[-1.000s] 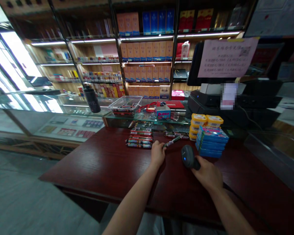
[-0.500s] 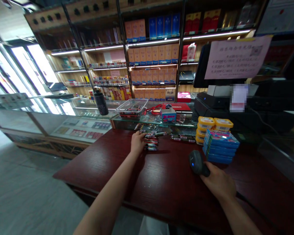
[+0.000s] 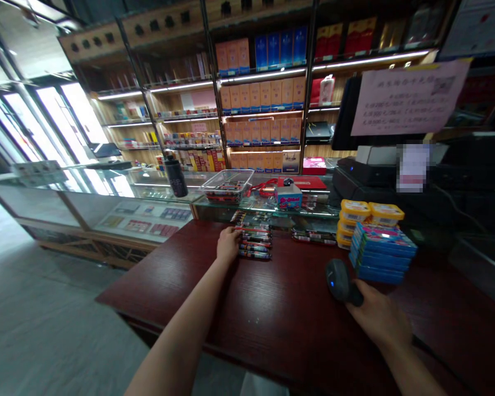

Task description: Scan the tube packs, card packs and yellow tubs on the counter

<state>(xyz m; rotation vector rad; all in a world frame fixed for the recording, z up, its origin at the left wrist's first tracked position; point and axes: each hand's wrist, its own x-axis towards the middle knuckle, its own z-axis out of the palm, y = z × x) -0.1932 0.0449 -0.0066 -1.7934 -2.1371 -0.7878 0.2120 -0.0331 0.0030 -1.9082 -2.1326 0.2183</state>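
My left hand (image 3: 227,245) reaches across the dark red counter (image 3: 272,313) and rests its fingers against the left end of a pile of wrapped sausage sticks (image 3: 256,242); the fingers are curled on the pile's edge. My right hand (image 3: 377,318) grips the handle of a black barcode scanner (image 3: 338,280), whose blue light faces me. A second small row of sausage sticks (image 3: 313,236) lies further right. A stack of blue packets (image 3: 381,252) stands just beyond the scanner.
Yellow-lidded tubs (image 3: 369,215) are stacked behind the blue packets. A glass display case (image 3: 140,203) carries a clear tray (image 3: 227,186), a small blue box (image 3: 287,197) and a black bottle (image 3: 176,176). A till with a monitor and paper notice (image 3: 408,99) stands at right. Stocked shelves (image 3: 259,104) fill the back wall.
My left hand carried a single stick from beside the scanner over to the pile at the left and now rests on the pile. The right hand kept hold of the scanner. My view has shifted left.
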